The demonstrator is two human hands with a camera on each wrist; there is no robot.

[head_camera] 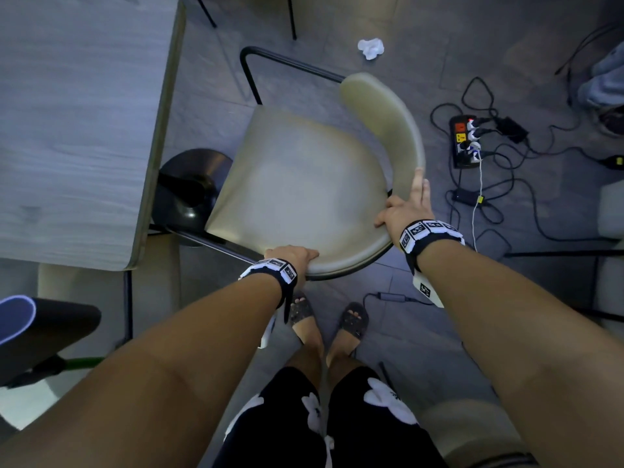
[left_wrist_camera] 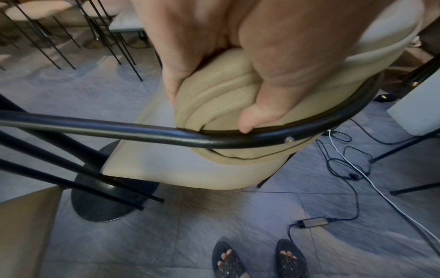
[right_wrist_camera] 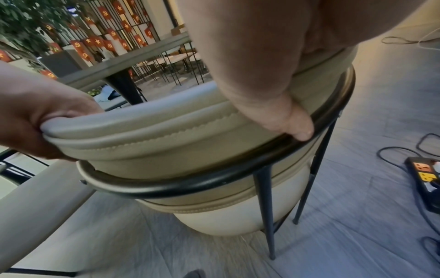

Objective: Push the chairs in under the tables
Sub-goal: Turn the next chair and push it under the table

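Head view: I see the beige chair [head_camera: 304, 184] standing beside the wooden table [head_camera: 77, 130], its seat not under the top, near the table's black base [head_camera: 192, 194]. My left hand [head_camera: 290, 256] curls over the backrest rim; my right hand [head_camera: 407, 206] lies along the curved backrest with its fingers extended. A power strip [head_camera: 467, 141] lies on the floor.

Left wrist view: fingers [left_wrist_camera: 262, 112] clamped on the padded rim above the black frame tube [left_wrist_camera: 142, 131].

Right wrist view: fingers [right_wrist_camera: 285, 120] wrapped over the backrest.

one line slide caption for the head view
Both hands grip the beige chair backrest beside the wooden table.
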